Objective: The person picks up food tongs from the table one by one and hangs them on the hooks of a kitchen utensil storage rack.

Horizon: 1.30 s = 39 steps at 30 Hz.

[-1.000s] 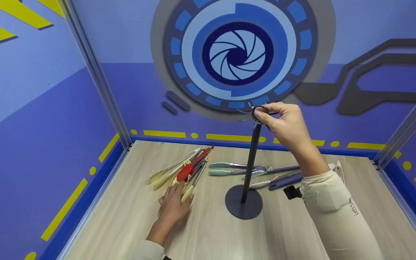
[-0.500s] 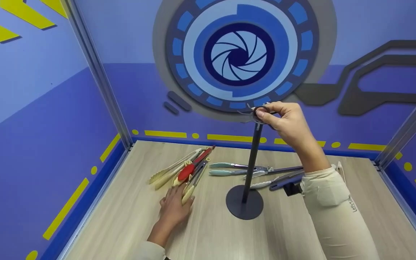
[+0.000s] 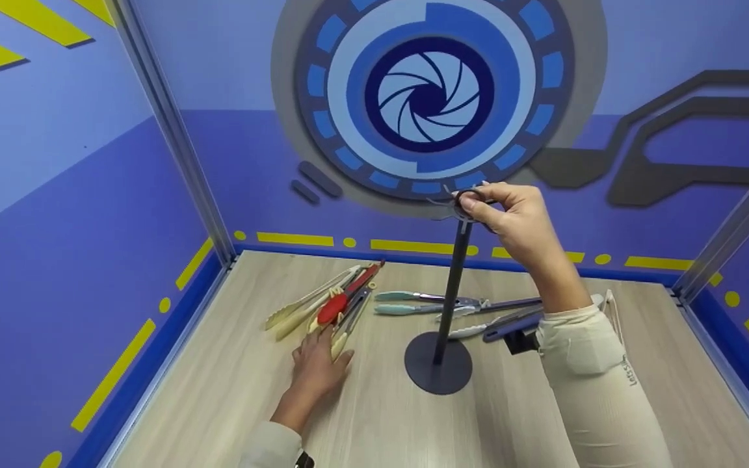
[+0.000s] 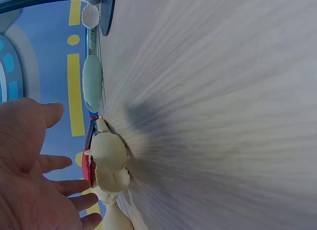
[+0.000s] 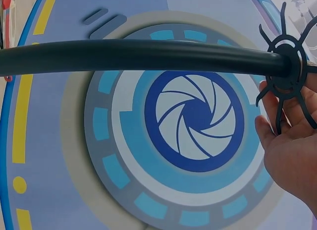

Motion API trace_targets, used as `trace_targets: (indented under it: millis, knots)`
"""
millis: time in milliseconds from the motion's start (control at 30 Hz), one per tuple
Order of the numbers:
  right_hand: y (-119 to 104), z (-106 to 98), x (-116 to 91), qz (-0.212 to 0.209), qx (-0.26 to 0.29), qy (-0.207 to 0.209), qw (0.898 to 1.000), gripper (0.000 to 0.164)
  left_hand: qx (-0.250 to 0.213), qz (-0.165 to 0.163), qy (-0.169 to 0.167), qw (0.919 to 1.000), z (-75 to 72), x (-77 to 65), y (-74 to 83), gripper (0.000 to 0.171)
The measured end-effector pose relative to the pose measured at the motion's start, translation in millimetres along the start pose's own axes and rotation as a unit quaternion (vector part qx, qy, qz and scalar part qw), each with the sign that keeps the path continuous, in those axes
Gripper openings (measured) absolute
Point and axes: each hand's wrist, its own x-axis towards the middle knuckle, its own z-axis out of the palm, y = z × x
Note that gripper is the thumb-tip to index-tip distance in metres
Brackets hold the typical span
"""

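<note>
My right hand point(image 3: 524, 218) pinches the ring at the top of a black utensil stand point(image 3: 454, 286), which has a round base on the table. Curved hooks point(image 5: 284, 107) radiate from its top in the right wrist view; no utensil hangs from them. My left hand point(image 3: 319, 367) is low at the near end of a bunch of tongs, fingers spread and loosely extended. Closest to it are cream-tipped tongs point(image 4: 110, 151) and red tongs point(image 3: 332, 309). The left wrist view shows its palm holding nothing. Whether its fingertips touch the tongs, I cannot tell.
Behind the stand lie mint-tipped tongs point(image 3: 400, 310) and white-tipped tongs point(image 3: 472, 331), partly hidden by the right forearm. More cream tongs point(image 3: 290, 322) lie at the left of the bunch. Printed panels with metal corner posts point(image 3: 173, 130) enclose the wooden table point(image 3: 387, 422).
My left hand has shifted slightly toward me and to the right, its thumb now apart from the cream-tipped tongs. The right hand keeps its hold on the stand's ring.
</note>
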Motion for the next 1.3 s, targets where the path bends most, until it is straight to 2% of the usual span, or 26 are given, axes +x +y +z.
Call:
trace_targets:
  millis: [200, 400, 533, 667, 867, 1000, 1167, 1300]
  knots:
    - [0, 1, 1, -0.001, 0.004, 0.003, 1.000, 0.021, 0.056, -0.015, -0.005, 0.9983, 7.8, 16.6, 3.7, 0.072]
    - [1, 1, 0, 0.002, 0.011, 0.006, 1.000, 0.020, 0.073, -0.011, 0.013, 0.9972, 24.0, 30.2, -2.0, 0.062]
    - [0, 1, 0, 0.005, 0.010, 0.005, 1.000, 0.021, 0.089, -0.023, 0.022, 0.9955, 32.8, 37.3, -3.4, 0.053]
    - [0, 1, 0, 0.009, 0.012, 0.006, 1.000, 0.022, 0.101, -0.047, 0.019, 0.9936, 36.9, 40.6, -3.5, 0.053]
    - [-1, 3, -1, 0.012, 0.012, 0.008, 1.000, 0.021, 0.089, -0.069, 0.011, 0.9936, 38.1, 38.2, -5.4, 0.057]
    - [-2, 3, -1, 0.013, 0.011, 0.003, 1.000, 0.023, 0.079, -0.052, -0.006, 0.9955, 33.5, 36.0, -11.0, 0.061]
    - [-3, 3, -2, 0.017, 0.002, 0.002, 1.000, 0.022, 0.054, -0.011, -0.031, 0.9980, 25.3, 35.9, -19.6, 0.060]
    - [-4, 1, -3, 0.020, -0.002, 0.001, 1.000, 0.022, 0.043, 0.009, -0.031, 0.9985, 22.8, 35.5, -22.3, 0.057]
